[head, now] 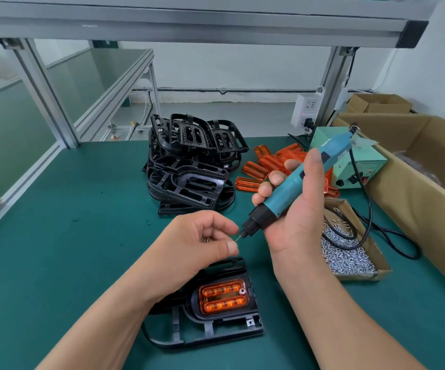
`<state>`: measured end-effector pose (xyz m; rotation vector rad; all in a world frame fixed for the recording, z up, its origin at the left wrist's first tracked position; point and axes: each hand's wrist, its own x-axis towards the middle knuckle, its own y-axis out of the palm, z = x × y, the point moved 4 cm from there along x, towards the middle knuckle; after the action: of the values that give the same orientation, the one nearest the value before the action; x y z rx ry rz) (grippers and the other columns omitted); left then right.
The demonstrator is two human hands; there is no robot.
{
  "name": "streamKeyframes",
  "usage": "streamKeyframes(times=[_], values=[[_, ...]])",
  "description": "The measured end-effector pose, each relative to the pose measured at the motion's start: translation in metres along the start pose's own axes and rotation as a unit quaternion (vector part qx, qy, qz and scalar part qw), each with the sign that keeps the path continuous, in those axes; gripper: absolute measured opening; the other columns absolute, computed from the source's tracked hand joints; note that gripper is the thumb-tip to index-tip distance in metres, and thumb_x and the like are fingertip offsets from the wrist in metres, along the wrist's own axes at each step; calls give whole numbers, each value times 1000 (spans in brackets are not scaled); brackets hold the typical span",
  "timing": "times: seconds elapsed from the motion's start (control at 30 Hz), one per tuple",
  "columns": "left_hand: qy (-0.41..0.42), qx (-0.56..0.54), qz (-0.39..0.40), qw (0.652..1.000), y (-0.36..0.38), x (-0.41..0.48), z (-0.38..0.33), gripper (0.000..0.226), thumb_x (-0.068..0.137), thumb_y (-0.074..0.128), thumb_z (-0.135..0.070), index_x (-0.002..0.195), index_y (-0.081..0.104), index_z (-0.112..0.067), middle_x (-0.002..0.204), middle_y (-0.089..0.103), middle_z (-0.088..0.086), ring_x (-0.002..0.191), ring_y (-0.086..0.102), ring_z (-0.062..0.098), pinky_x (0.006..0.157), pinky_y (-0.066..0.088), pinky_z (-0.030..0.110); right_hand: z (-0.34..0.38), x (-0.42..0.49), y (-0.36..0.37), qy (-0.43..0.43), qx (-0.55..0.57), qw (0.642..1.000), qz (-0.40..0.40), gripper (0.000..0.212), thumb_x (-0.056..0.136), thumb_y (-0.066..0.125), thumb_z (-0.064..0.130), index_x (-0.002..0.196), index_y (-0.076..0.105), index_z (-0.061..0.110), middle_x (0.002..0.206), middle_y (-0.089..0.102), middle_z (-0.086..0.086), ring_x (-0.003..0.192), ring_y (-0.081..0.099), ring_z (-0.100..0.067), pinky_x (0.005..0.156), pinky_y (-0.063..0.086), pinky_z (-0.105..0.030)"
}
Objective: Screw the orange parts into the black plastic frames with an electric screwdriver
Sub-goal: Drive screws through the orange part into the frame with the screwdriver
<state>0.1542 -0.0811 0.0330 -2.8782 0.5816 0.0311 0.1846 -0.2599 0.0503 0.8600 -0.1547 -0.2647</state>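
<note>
One black frame [216, 327] lies nearest, beneath the fingers of the left hand [200, 244], with one orange part [224, 296] seated in it and one screw head [242, 291] at that part's far right corner. The left thumb and forefinger pinch one small screw [238, 238], the other fingers curled, at the bit tip of the one electric screwdriver [290, 182]. The right hand [296, 217] grips its teal barrel, fingers wrapped round. Right of those fingers, one carton [381, 268] holds loose screws [346, 257] past counting. Beyond the fingertips sit a tangled pile of black frames [189, 166] and scattered loose orange parts [256, 169], partly hidden and uncountable. A green mat [55, 263] lies under an aluminium bench frame [189, 25].
</note>
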Motion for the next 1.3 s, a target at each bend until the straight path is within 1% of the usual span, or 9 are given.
streamKeyframes(times=[0.07,0.23,0.37,0.5,0.57,0.63,0.73,0.93,1.3], values=[[2,3,2,1000,2,0,0,23,81,82,-28,102,77,-36,93,78,3,73,66,5,59,45,12,-1,0,-1,6,-5,1000,1,42,95,72,60,100,61,20,76,54,-1,58,52,-18,54,49,-31],[6,24,-10,1000,-1,-1,-2,20,86,75,-47,102,77,-35,89,78,-2,61,55,-1,55,43,13,-1,1,-6,41,27,999,-14,46,95,71,62,95,61,18,75,54,0,57,51,-15,52,47,-28],[28,145,-72,986,-18,-2,1,12,91,76,-47,98,78,-38,81,74,-11,67,60,2,64,50,18,7,5,-11,49,28,998,7,45,94,70,61,95,60,17,74,52,0,56,50,-15,51,45,-27],[-8,283,-30,959,-21,-6,11,27,82,83,-53,105,77,-40,59,51,-18,53,48,-1,54,38,13,12,4,-10,60,4,996,61,40,96,65,57,93,60,17,73,51,0,52,49,-14,48,44,-26],[-15,341,-13,940,-18,-7,13,45,75,83,-63,113,75,-42,69,57,-27,67,55,-8,61,39,10,11,1,-7,65,-9,994,83,37,97,64,54,92,61,18,72,51,0,50,49,-14,47,44,-26],[-16,392,2,920,-15,-8,13,62,67,79,-74,121,73,-43,91,60,-28,91,58,-8,80,46,16,8,-2,-4,64,-24,992,103,34,97,64,51,92,61,17,71,51,-1,48,49,-15,46,44,-26],[-12,447,11,894,-10,-7,11,63,68,78,-74,122,71,-41,99,58,-23,95,57,-2,86,51,28,6,-6,-4,57,-43,989,133,33,92,69,49,94,61,17,71,52,-2,46,49,-16,46,44,-26],[-16,471,17,882,-6,-8,9,52,73,77,-71,115,69,-40,97,55,-23,90,55,-1,80,50,28,2,-14,-2,60,-79,974,204,47,77,88,54,95,65,18,73,54,-2,44,51,-15,47,43,-25],[-40,433,23,900,-7,-4,16,45,71,82,-66,104,66,-39,96,57,-18,88,54,-3,75,46,26,-4,-26,8,61,-133,950,276,58,76,90,56,99,59,13,72,51,-6,41,51,-18,45,44,-26]])
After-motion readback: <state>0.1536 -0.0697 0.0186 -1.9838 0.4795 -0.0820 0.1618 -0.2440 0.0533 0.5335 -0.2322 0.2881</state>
